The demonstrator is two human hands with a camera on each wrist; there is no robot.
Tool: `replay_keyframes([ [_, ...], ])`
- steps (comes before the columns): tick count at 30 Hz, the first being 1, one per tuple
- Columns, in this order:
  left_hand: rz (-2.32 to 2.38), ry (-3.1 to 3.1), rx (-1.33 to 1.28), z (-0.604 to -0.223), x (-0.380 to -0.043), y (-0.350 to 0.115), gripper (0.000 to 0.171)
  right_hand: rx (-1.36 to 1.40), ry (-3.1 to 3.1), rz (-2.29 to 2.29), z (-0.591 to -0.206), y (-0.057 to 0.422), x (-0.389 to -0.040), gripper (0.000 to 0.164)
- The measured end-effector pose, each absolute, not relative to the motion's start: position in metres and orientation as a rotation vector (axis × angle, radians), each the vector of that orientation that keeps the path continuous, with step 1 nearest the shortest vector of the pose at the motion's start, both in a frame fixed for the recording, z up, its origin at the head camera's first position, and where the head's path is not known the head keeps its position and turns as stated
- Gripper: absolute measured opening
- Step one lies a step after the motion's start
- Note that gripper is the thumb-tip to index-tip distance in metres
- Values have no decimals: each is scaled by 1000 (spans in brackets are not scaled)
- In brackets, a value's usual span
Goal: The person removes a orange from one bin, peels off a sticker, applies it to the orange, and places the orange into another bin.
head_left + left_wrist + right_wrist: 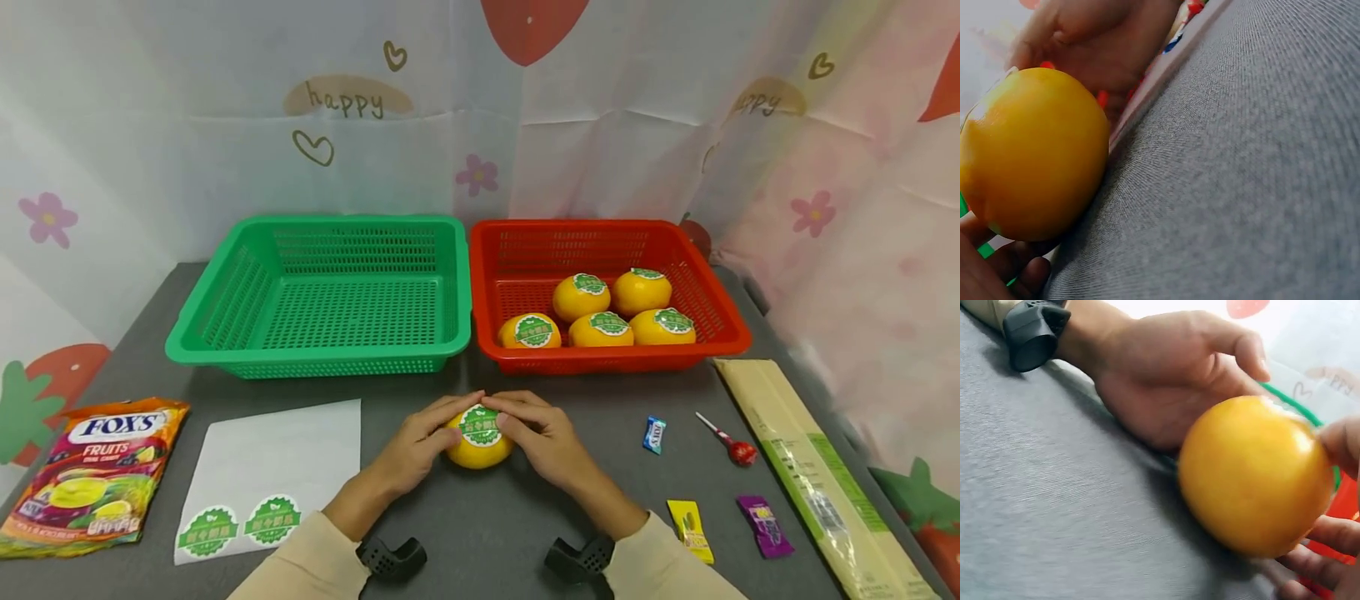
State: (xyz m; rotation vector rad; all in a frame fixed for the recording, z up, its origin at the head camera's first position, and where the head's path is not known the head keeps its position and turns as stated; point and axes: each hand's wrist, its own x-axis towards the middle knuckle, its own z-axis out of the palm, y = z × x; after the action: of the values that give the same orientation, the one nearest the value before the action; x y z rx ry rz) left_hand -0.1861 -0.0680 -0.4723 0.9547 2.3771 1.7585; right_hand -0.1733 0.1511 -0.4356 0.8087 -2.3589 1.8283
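A yellow-orange orange (480, 457) sits on the grey table at the front middle, with a round green-and-white sticker (480, 426) on its upper side. My left hand (414, 444) holds it from the left, thumb against its side and fingers reaching round the back. From the right, my right hand (550, 439) holds it too, the thumb at the sticker's edge. In both wrist views the orange (1035, 156) shows its smooth bare side between the two hands. The sticker is mostly turned away there.
Behind stand a green basket (318, 357) and a red basket (622, 360) holding several stickered oranges (582, 297). A white sheet (300, 450) with two stickers and a candy bag (97, 479) lie left. Wrapped candies (691, 530), a lollipop (742, 453) and a long packet (821, 475) lie right.
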Motion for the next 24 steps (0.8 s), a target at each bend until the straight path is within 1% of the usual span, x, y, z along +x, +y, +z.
replay_keyframes([
  [4, 1674, 2446, 924, -473, -186, -67, 57, 794, -2208, 1709, -412, 169, -178, 28],
  [7, 1619, 2466, 862, -473, -185, -66, 66, 753, -2000, 1690, -392, 198, -186, 28],
  [10, 1599, 2475, 834, -473, -185, -66, 69, 607, -1825, 1710, -368, 230, -189, 28],
  [12, 1587, 2487, 829, -472, -185, -65, 69, 476, -1745, 1712, -359, 252, -192, 28],
  [18, 1561, 2504, 835, -472, -183, -62, 71, 78, -1836, 1523, -362, 305, -200, 33],
  [21, 1538, 2532, 845, -470, -184, -64, 74, -49, -1980, 1393, -372, 323, -207, 35],
  [24, 1512, 2562, 847, -467, -183, -67, 75, -147, -2085, 1365, -387, 335, -214, 38],
])
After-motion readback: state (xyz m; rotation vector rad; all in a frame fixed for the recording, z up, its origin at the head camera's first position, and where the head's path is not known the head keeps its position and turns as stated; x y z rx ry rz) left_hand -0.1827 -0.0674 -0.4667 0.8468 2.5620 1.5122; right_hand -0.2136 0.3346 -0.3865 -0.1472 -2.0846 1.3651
